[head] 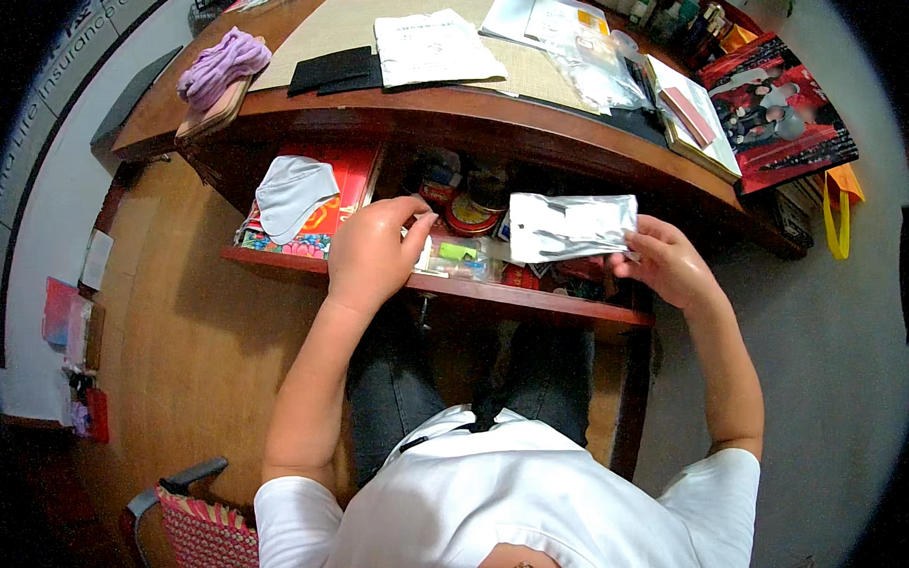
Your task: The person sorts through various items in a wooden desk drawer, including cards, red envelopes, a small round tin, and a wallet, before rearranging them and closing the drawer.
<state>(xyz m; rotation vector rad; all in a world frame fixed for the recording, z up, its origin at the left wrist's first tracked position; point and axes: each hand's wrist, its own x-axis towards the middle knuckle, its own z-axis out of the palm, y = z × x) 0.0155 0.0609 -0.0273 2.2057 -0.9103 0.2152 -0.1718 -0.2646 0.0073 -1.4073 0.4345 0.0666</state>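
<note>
An open wooden desk drawer point(530, 301) full of small things lies before me. My right hand point(660, 258) holds a silvery flat packet point(573, 227) by its right end, over the drawer's right part. Over the drawer's middle is my left hand point(378, 249), thumb and forefinger close together; whether something small is between them cannot be told. Beneath and beside it are a clear plastic bag with a green item point(457, 251) and a round red tin point(471, 216). A white cloth, perhaps a face mask point(294, 196), rests on red printed paper point(346, 183) at the drawer's left.
On the desk point(554, 119) above the drawer are a white printed bag point(439, 48), black flat pieces point(330, 69), clear plastic packaging point(597, 69) and a notebook point(701, 129). A purple cloth point(225, 67) sits at the left corner. A woven-covered chair point(208, 533) stands lower left.
</note>
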